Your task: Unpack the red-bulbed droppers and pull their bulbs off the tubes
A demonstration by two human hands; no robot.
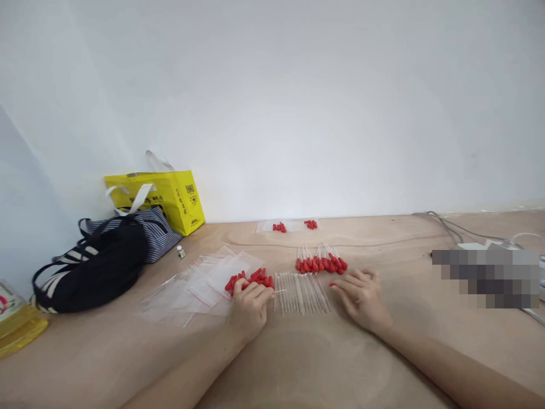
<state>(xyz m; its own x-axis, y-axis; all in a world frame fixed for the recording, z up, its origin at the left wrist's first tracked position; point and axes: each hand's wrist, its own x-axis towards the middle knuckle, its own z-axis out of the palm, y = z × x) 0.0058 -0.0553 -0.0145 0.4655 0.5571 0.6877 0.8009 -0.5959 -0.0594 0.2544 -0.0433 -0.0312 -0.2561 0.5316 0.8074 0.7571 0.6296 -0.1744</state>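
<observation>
A: What crowds the bench's (306,363) left edge?
B: A striped tote (102,261), a yellow bag (172,199) behind it, then zip bags (196,287).
A: The hands?
B: Mid-bench. The left hand (249,305) is curled, pinching a glass tube (279,291) by the red bulbs (255,278). The right hand (361,296) lies flat and spread beside the tube row (301,293).

body | left grip (250,307) bare | right grip (361,298) bare | forearms (447,363) bare

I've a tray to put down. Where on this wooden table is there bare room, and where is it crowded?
The wooden table is bare between the forearms, and right of the right hand up to the grey cables. Crowded: clear plastic bags, loose red rubber bulbs and the row of clear glass tubes around the left hand.
</observation>
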